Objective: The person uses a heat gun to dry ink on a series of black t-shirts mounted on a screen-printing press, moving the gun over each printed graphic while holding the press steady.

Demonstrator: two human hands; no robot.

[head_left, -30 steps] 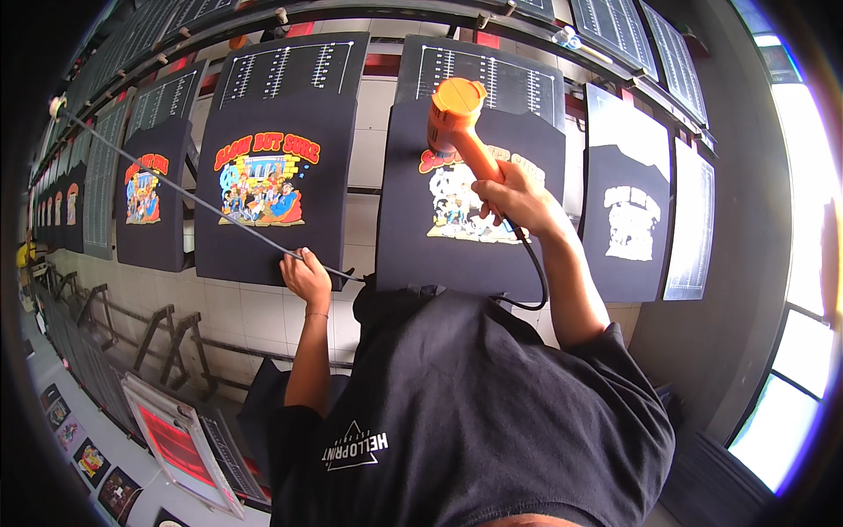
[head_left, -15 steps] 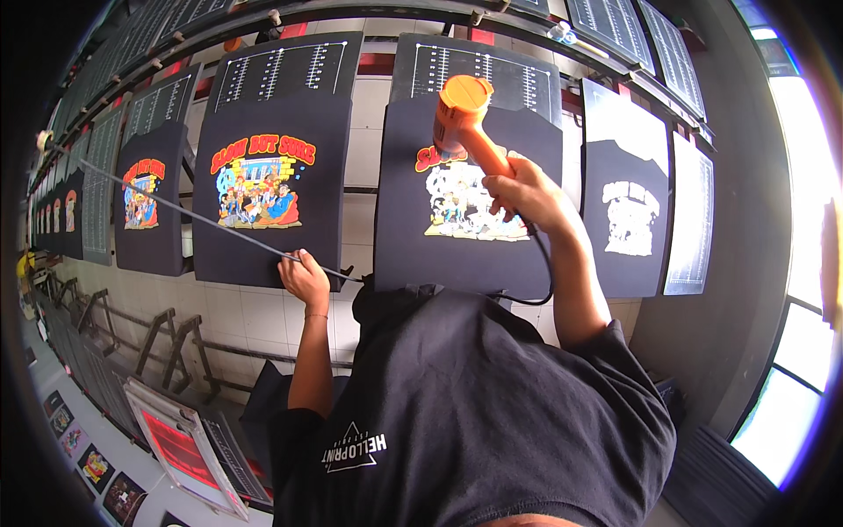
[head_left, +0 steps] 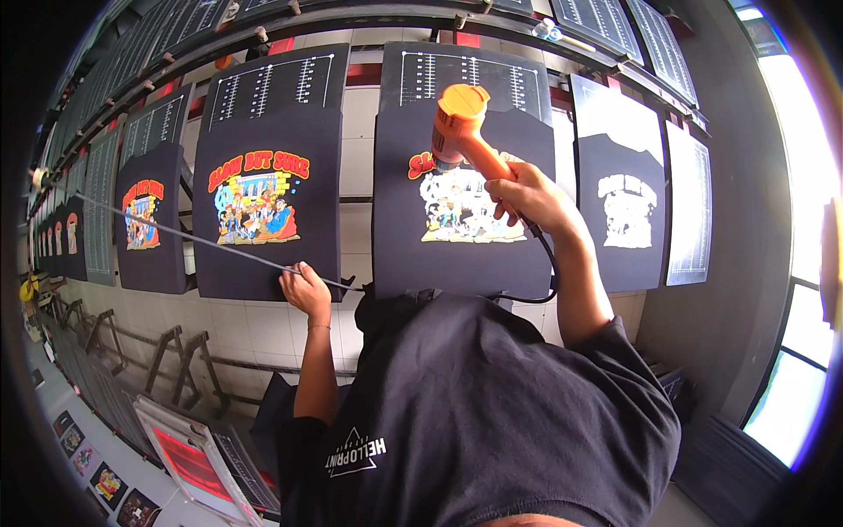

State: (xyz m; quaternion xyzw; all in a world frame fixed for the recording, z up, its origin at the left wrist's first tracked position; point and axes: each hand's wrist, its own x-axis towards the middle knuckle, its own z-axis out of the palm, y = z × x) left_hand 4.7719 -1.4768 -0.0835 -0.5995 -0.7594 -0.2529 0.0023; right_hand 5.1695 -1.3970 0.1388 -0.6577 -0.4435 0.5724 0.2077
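Orange heat gun [head_left: 461, 127] gripped by right hand [head_left: 527, 198]; left hand [head_left: 305, 288] seemingly touches shirt [head_left: 263, 202].

Daylight floods in from the windows [head_left: 803, 351] at the right edge, which are blown out to near white with a bluish tinge. The middle is evenly and brightly lit, and the printed black shirts [head_left: 268, 206] show sharp, saturated colours with little shadow. The left side falls off into dimness. Fisheye distortion bends the overhead rails [head_left: 351, 18] and the rows of boards strongly toward the black circular rim. The nearest black garment [head_left: 492, 422] looks slightly soft.
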